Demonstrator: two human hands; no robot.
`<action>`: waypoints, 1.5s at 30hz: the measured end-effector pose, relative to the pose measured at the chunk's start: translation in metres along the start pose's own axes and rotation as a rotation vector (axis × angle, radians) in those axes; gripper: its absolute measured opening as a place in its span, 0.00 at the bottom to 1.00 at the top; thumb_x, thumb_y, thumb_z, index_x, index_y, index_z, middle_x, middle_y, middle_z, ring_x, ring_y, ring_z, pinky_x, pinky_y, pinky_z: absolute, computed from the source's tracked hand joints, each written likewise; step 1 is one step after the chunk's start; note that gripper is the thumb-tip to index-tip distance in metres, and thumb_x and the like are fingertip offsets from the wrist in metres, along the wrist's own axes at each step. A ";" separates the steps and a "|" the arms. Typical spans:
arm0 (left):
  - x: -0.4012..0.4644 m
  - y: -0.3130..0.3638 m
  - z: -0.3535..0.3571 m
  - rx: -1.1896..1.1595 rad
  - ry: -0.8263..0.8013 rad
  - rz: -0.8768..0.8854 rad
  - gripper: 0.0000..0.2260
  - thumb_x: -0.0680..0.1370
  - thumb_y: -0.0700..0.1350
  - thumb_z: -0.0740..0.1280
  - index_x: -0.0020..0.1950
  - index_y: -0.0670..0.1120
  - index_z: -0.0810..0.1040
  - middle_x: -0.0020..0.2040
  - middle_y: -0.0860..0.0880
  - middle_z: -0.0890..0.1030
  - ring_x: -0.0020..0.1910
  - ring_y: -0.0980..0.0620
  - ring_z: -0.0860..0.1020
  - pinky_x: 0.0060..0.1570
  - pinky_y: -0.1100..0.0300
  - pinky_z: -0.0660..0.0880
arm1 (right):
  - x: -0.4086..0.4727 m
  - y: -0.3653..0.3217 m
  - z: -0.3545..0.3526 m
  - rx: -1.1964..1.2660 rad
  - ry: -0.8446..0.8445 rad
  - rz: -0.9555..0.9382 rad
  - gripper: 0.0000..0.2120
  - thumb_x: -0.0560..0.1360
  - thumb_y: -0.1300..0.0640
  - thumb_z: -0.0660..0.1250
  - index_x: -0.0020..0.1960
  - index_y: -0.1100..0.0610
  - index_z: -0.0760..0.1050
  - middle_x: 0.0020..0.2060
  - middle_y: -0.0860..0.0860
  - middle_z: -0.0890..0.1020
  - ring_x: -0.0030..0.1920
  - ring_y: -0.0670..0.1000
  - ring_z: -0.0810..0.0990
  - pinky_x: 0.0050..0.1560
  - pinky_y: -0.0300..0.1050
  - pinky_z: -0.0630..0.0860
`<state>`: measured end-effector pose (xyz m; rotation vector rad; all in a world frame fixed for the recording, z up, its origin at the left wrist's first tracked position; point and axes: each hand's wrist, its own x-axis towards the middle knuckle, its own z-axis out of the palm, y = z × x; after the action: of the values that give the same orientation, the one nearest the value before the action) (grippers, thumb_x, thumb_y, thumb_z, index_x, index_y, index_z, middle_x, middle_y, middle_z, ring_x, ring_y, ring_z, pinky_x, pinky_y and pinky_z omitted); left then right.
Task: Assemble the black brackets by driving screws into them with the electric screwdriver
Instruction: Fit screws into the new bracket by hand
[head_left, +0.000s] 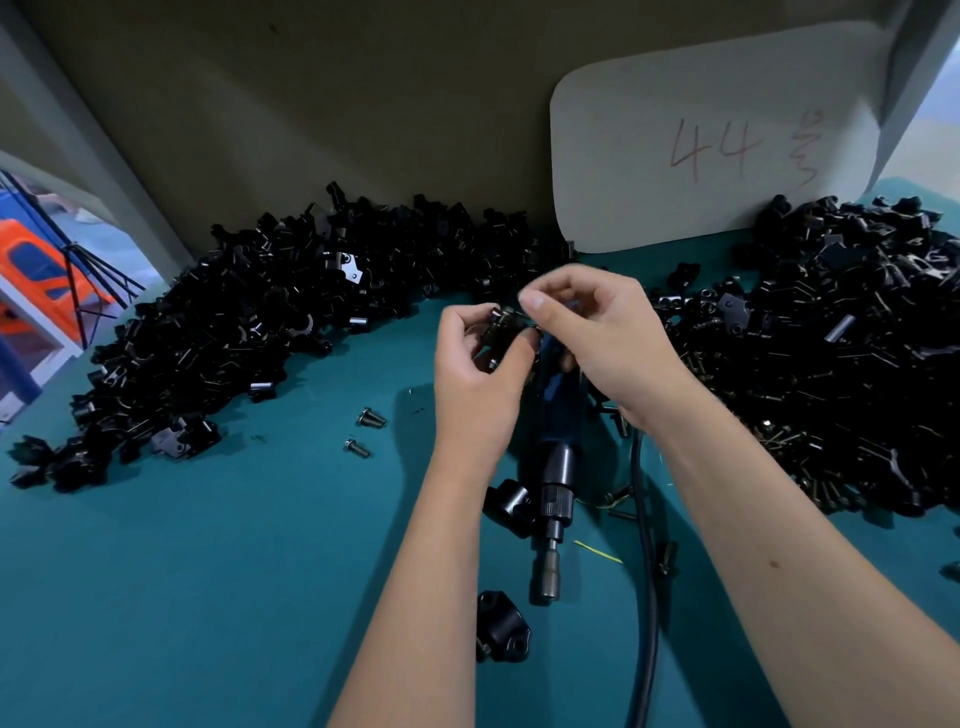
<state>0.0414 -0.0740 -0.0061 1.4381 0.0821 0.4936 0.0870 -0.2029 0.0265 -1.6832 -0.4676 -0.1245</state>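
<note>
On our teal worktop (208, 571), between black heaps, our left hand (475, 364) grips a bracket (501, 330). Our right hand (597, 338) pinches what may be a screw (508, 312) against it. The electric screwdriver (553, 467) lies directly beneath, bit pointing toward us, nearer our right hand.

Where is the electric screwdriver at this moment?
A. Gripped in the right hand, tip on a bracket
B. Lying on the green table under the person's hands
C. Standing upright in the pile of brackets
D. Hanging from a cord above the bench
B: the electric screwdriver lies on the green table, while the left hand and right hand hold a small black bracket above it.
</note>
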 end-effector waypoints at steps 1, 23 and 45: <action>-0.001 -0.001 0.000 0.079 -0.010 0.053 0.12 0.76 0.45 0.73 0.57 0.50 0.75 0.51 0.49 0.84 0.48 0.53 0.83 0.49 0.58 0.80 | 0.001 -0.002 -0.001 -0.067 -0.030 -0.047 0.02 0.78 0.56 0.74 0.47 0.52 0.84 0.39 0.48 0.84 0.37 0.52 0.80 0.38 0.41 0.77; 0.001 0.007 -0.010 0.011 -0.166 0.028 0.10 0.84 0.40 0.66 0.64 0.45 0.83 0.58 0.38 0.83 0.43 0.39 0.81 0.44 0.54 0.83 | -0.001 -0.005 -0.008 -0.505 -0.125 -0.145 0.16 0.87 0.50 0.58 0.43 0.57 0.72 0.41 0.53 0.72 0.43 0.49 0.71 0.44 0.40 0.66; 0.004 0.006 -0.008 -0.036 -0.086 0.055 0.10 0.82 0.42 0.68 0.61 0.47 0.84 0.58 0.41 0.84 0.51 0.34 0.82 0.52 0.38 0.82 | -0.004 -0.005 0.003 -0.519 0.089 -0.198 0.21 0.84 0.39 0.56 0.35 0.46 0.67 0.37 0.48 0.71 0.42 0.49 0.70 0.42 0.45 0.64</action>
<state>0.0403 -0.0651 -0.0004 1.4271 -0.0347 0.4752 0.0811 -0.2004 0.0296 -2.1220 -0.5661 -0.4992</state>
